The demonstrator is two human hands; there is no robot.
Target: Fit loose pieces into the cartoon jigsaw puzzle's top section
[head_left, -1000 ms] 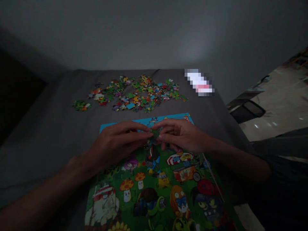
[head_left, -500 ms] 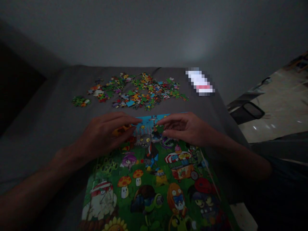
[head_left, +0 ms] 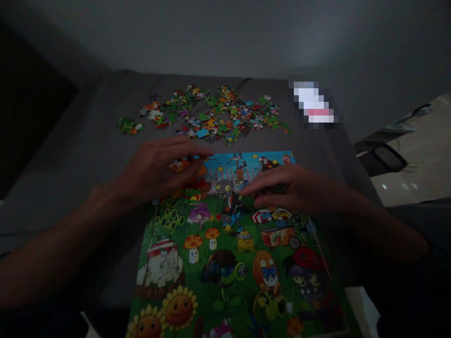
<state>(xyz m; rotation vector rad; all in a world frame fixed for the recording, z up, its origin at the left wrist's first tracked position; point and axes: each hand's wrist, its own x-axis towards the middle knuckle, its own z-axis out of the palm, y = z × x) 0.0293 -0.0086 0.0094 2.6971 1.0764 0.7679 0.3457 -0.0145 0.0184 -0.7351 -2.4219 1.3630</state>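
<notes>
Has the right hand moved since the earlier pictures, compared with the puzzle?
Yes: the right hand moved down the green cartoon jigsaw puzzle, toward the person, now level with the grey zombie head.

Two hands in shot, left and right, a full pair over the board! One jigsaw puzzle, a single big sheet of colour. Up above, one sprawling heap of loose puzzle pieces, far too many to count from here! One smaller clump off to the left, making two piles. On the puzzle, two cartoon sunflowers, two orange-capped mushrooms. One pixelated white object, too blurred to name. One grey cloth beneath it all.
</notes>
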